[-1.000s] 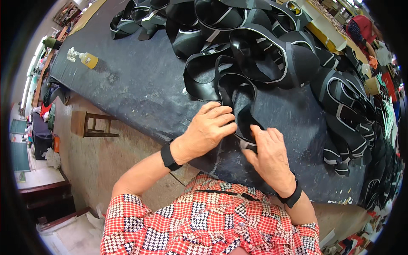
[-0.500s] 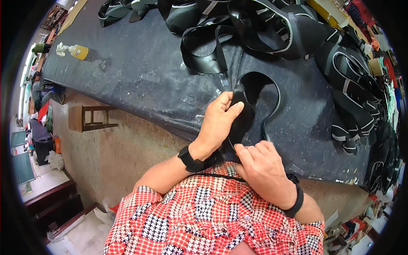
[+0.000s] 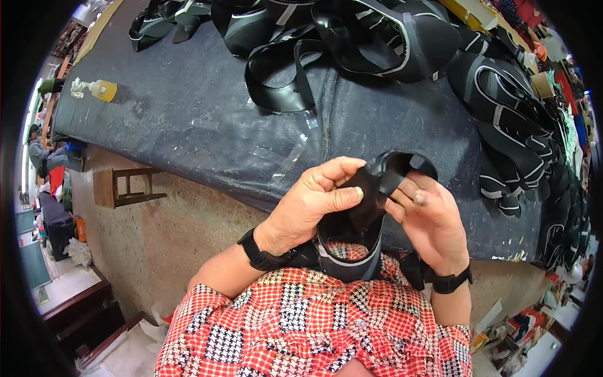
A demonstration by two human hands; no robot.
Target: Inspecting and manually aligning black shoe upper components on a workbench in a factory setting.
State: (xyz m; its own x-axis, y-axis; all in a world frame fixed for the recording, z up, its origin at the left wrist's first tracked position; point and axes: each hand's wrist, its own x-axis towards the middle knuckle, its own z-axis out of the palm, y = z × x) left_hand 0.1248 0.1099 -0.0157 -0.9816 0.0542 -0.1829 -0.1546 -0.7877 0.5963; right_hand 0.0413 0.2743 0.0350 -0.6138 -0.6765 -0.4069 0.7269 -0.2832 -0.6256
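Note:
A glossy black looped band [image 3: 365,210] with a pale-edged curve hangs between my hands, close to my shirt at the table's near edge. My left hand [image 3: 304,204] pinches it from the left, thumb on top. On the other side, my right hand [image 3: 433,223] has its fingers curled into the turned-over upper end, palm partly showing. The band's lower loop droops over the front of my shirt. Beyond it, a similar black loop [image 3: 276,99] lies by itself on the dark table cover [image 3: 207,135].
Many black bands with pale edging [image 3: 433,44] are heaped along the far side and down the right of the table [image 3: 509,138]. A bottle of yellow liquid [image 3: 103,90] lies at the far left. On the floor stands a wooden stool [image 3: 119,187].
My right hand has moved up and right from the band's near edge, turning palm inward. The band's upper part is folded over, and its loop now hangs toward me.

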